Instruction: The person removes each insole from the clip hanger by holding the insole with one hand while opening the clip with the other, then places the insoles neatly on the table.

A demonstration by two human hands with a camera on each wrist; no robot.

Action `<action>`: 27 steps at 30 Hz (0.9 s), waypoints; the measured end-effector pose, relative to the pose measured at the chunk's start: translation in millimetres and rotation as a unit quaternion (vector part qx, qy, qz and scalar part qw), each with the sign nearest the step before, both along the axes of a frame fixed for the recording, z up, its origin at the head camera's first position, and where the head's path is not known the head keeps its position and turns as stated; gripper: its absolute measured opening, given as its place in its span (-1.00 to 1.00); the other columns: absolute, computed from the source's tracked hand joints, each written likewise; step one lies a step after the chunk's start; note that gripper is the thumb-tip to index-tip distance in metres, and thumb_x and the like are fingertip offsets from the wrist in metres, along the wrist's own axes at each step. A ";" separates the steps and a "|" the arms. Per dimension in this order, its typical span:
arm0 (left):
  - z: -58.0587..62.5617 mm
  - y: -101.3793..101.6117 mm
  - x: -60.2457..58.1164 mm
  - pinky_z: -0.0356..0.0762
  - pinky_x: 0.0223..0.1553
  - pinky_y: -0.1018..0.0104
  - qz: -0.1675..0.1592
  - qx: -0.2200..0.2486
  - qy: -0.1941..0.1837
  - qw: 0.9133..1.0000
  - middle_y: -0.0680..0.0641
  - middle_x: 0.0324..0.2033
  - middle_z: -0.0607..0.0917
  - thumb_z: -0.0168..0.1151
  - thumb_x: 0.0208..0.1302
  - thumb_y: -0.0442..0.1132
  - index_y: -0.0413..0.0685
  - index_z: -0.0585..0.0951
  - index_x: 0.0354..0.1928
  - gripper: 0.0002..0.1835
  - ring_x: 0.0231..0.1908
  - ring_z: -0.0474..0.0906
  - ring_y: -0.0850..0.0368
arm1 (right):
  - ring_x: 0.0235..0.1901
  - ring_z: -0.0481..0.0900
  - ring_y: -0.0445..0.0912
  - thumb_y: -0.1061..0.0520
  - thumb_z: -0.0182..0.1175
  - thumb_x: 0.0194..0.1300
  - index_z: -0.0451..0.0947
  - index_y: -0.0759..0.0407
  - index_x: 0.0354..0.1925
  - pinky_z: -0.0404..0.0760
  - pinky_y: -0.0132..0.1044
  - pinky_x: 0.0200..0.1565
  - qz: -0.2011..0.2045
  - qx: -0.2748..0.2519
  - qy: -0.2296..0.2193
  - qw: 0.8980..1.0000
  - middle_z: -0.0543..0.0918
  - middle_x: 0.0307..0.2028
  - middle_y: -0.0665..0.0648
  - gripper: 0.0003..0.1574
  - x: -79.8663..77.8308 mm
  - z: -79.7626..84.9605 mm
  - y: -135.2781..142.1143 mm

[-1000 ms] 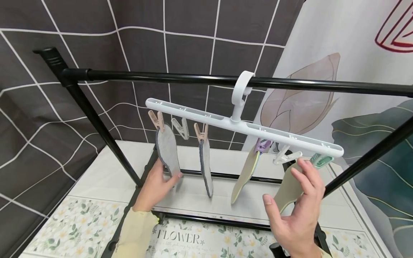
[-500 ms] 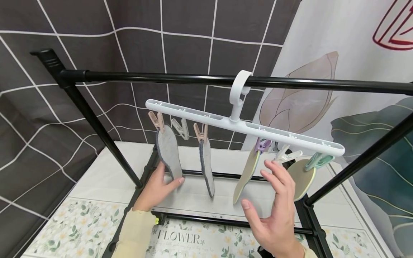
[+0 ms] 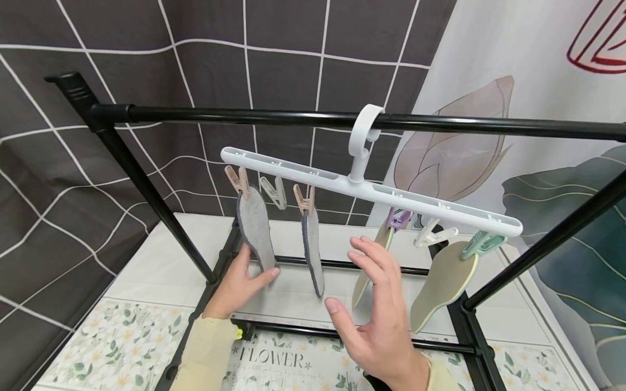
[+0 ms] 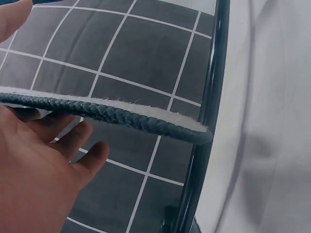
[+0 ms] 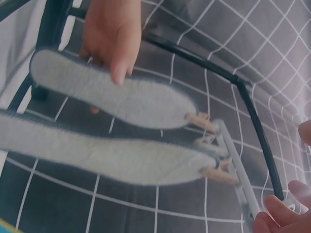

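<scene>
A white clip hanger (image 3: 318,178) hangs from a black bar. At its left end, peach clips hold two grey insoles, the outer insole (image 3: 255,225) and the inner insole (image 3: 312,252). My left hand (image 3: 239,290) is at the outer insole's lower part, fingers behind it; in the left wrist view the thumb (image 4: 12,17) stands apart from it. A purple clip (image 3: 400,218) holds one yellowish insole (image 3: 362,285), partly hidden by my right hand (image 3: 381,320), which is raised with spread fingers and holds nothing. Another yellowish insole (image 3: 442,285) hangs from a green clip (image 3: 484,244).
The black rack has a top bar (image 3: 235,115), slanted legs and lower crossbars (image 3: 293,327). It stands on a floral-printed cover (image 3: 112,336). Two unused clips, one greyish (image 3: 274,191) and one white (image 3: 432,234), dangle between the insoles. A dark grid-pattern curtain (image 3: 283,76) hangs behind.
My right hand has moved left, from the yellowish insole at the green clip to in front of the one at the purple clip. My left hand has stayed at the outer grey insole.
</scene>
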State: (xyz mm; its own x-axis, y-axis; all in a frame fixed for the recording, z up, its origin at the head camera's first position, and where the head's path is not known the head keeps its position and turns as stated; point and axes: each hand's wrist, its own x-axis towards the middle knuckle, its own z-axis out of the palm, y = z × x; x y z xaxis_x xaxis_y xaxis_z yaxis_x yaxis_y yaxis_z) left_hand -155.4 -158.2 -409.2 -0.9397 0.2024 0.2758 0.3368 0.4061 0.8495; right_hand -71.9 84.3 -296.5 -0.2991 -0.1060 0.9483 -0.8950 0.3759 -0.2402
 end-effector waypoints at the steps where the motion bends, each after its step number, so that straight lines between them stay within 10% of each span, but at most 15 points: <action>1: 0.2 0.0 -0.1 0.10 0.25 -0.10 0.001 0.001 0.000 1.000 -0.12 0.33 0.22 0.28 0.15 0.03 0.28 -0.08 0.43 -0.07 0.29 0.16 -0.06 | 0.11 0.30 0.24 0.06 0.14 0.26 0.33 0.58 -0.01 0.19 -0.08 0.21 0.006 0.001 -0.003 1.000 0.39 0.04 0.48 -0.41 -0.4 0.6 -2.5; 18: 2.2 2.5 0.8 0.16 0.24 -0.06 0.019 0.017 0.017 1.000 -0.05 0.30 0.28 0.32 0.13 -0.08 0.31 0.02 0.41 -0.12 0.27 0.21 0.02 | 0.13 0.33 0.14 0.04 0.08 0.31 0.29 0.45 0.11 0.28 -0.11 0.20 0.038 0.038 -0.077 0.996 0.39 0.13 0.32 -0.42 -5.2 1.5 -43.8; 27: 30.3 11.2 15.5 0.21 0.18 -0.13 0.002 0.031 0.026 0.999 -0.20 0.29 0.27 0.27 0.14 -0.31 -0.03 0.03 0.42 -0.14 0.25 0.23 -0.11 | 0.21 0.29 0.08 0.05 0.07 0.30 0.23 0.37 0.22 0.26 -0.13 0.23 0.044 0.067 -0.112 0.990 0.33 0.22 0.24 -0.37 -14.4 -2.1 -59.3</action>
State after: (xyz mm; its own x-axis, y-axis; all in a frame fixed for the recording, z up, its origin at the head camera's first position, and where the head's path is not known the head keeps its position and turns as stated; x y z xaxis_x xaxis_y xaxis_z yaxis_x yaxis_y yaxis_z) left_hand -139.9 -147.0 -378.9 -0.9245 0.1790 0.3366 0.3798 0.3555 0.8540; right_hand -86.3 24.9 -298.5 -0.4851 -0.2618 0.8344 -0.8551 0.3418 -0.3899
